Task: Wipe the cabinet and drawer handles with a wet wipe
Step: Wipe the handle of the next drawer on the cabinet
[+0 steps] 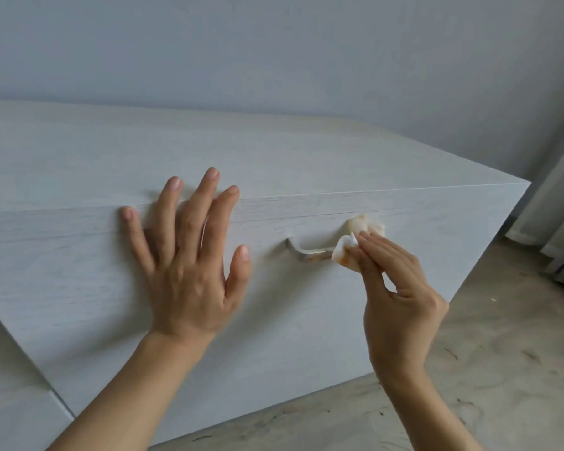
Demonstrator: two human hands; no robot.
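Metal drawer handle (310,252) is mid-wipe: your right hand (401,288) grip pinches the stained wet wipe (347,252) at its three-o'clock end; left hand (189,255) lies spread flat. Next, sweep toward nine o'clock.

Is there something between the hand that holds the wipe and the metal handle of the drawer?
No. The right hand presses the crumpled white wet wipe, stained orange, against the right end of the grey metal drawer handle. The left hand lies flat beside it, not in the way.
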